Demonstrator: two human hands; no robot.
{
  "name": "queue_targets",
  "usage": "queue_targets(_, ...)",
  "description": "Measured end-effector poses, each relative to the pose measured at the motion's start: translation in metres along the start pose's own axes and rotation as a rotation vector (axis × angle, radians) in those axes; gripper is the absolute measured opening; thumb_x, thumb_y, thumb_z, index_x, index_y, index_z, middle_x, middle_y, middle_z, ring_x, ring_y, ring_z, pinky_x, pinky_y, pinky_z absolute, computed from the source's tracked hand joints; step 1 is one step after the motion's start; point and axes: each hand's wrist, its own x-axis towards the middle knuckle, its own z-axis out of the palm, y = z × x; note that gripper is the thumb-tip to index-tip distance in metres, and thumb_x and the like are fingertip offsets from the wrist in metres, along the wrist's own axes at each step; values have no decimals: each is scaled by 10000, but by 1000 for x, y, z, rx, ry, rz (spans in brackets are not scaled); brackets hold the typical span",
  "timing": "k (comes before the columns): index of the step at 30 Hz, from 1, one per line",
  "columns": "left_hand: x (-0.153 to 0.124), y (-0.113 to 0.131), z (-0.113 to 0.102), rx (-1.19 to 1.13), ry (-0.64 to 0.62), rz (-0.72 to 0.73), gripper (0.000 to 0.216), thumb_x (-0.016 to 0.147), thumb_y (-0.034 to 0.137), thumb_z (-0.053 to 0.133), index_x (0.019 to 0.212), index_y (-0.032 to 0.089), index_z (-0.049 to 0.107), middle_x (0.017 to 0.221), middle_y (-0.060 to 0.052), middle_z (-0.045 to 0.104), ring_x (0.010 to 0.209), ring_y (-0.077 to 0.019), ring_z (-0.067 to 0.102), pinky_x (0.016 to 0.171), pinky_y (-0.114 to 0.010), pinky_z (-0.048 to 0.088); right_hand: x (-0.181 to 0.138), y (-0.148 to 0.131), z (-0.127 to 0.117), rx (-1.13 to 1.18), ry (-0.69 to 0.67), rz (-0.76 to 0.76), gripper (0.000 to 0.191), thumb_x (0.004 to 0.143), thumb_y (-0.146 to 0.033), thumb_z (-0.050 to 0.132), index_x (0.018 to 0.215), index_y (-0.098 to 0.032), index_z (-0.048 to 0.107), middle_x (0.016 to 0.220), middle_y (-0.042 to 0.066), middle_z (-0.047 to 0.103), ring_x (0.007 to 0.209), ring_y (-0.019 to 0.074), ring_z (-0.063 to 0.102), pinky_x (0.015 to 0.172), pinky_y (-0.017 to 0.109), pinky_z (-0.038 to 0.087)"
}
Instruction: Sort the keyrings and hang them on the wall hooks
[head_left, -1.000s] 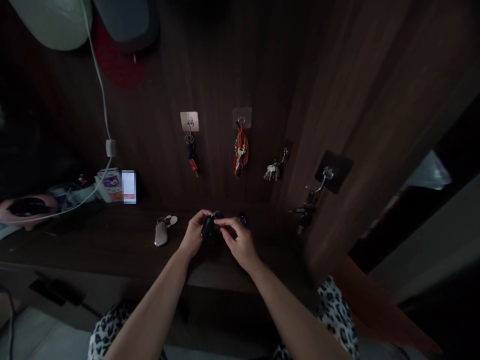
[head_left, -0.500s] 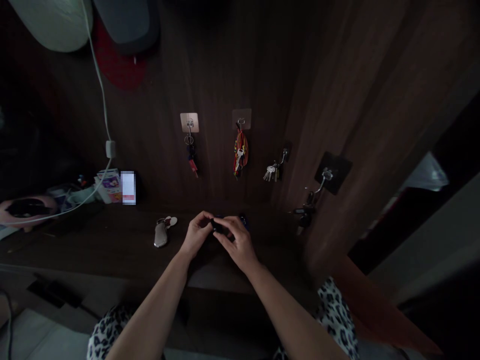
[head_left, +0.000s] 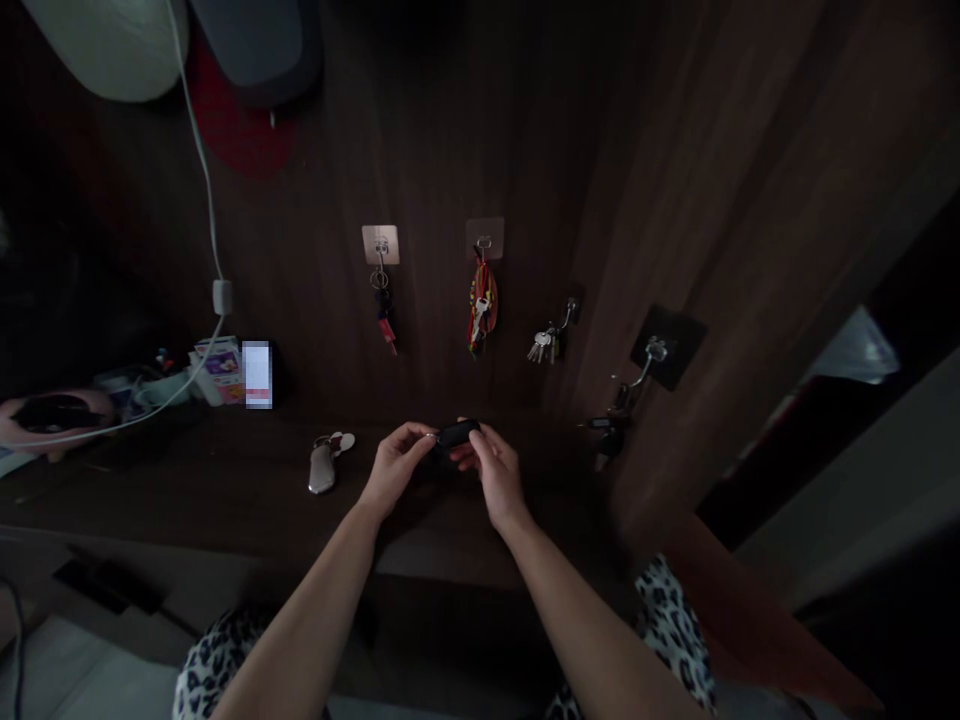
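Both hands are above the dark wooden shelf (head_left: 247, 480). Between them is a black key fob (head_left: 456, 434), long and rounded, with a small metal ring at its left end. My left hand (head_left: 391, 468) pinches that ring end between thumb and fingertips. Wrapped about the fob's right end is my right hand (head_left: 500, 482), its thumb on top and fingers behind. A silver key fob (head_left: 322, 468) with a ring and white tags lies on the shelf left of my left hand.
Keys hang on wall hooks: a red-tagged set (head_left: 385, 325), a bundle with colourful cords (head_left: 481, 305), a silver bunch (head_left: 541, 346) and dark keys (head_left: 606, 435). At left are small boxes (head_left: 221, 370), a lit screen (head_left: 257, 375), a pink container (head_left: 90, 408) and a white cable (head_left: 202, 170).
My right hand has turned and shifted slightly right, so the black key fob now lies lengthwise between my hands. My left hand has stayed nearly in place.
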Motion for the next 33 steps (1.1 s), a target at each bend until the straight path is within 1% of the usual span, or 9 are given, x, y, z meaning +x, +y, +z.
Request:
queue_targets(4,0,1,0,10,-3,-30,173,687,334,644,735,168,631,737,13,617,710,-116,528,702,-219,395,0,0,0,-23,22,-19,295,764,-397,537,941,-179,630,707,22,643,611,137,591,487,227,419)
queue_targets(8,0,-1,-3,-12,-48,-52,165,702,333,622,710,168,621,713,17,607,695,-116,524,682,-212,395,-1,-3,0,-55,39,-31,267,757,-378,535,917,-182,623,714,17,640,619,136,592,488,226,422)
queue_targets(14,1,-4,-5,-89,-35,-48,177,685,337,634,730,168,604,820,-20,642,763,-153,574,718,-249,432,-2,-5,1,-94,63,-45,164,745,-315,549,846,-200,607,735,11,647,656,136,591,507,223,434)
queue_targets(20,1,-3,-3,-118,-46,-74,169,683,322,646,696,162,591,793,-13,646,734,-144,601,753,-273,438,-1,-2,2,-94,6,-22,164,734,-312,567,848,-197,589,753,23,652,664,143,602,510,234,435)
queue_targets(22,1,-4,-3,-139,-42,-66,150,695,311,636,718,168,596,823,-12,648,784,-144,599,777,-268,432,-2,-1,3,-142,-42,-19,155,743,-315,557,840,-202,599,762,18,648,694,145,597,539,238,435)
queue_targets(25,2,-6,-3,-167,-51,-77,166,685,287,641,809,184,602,934,-25,643,915,-163,579,832,-279,421,-5,-1,6,-261,-164,-47,128,742,-295,566,816,-207,622,786,3,635,738,142,582,636,255,437)
queue_targets(27,2,-8,-3,-174,-71,-89,177,670,271,648,814,181,594,998,-39,629,972,-177,560,856,-294,416,-7,-1,7,-337,-222,-70,122,723,-276,592,820,-212,631,795,-6,626,744,142,573,671,260,431)
queue_targets(30,1,-8,-2,-186,-92,-110,146,654,255,654,700,165,548,1008,-44,620,966,-182,560,851,-305,420,-8,0,8,-396,-219,-104,108,701,-273,620,791,-214,635,775,-12,617,730,147,564,661,259,421)
queue_targets(33,0,-6,-1,-234,-116,-134,166,650,245,653,652,165,507,958,-33,628,929,-177,572,826,-297,425,-7,0,7,-401,-177,-126,91,718,-296,603,698,-211,628,705,-17,598,684,143,544,646,258,407)
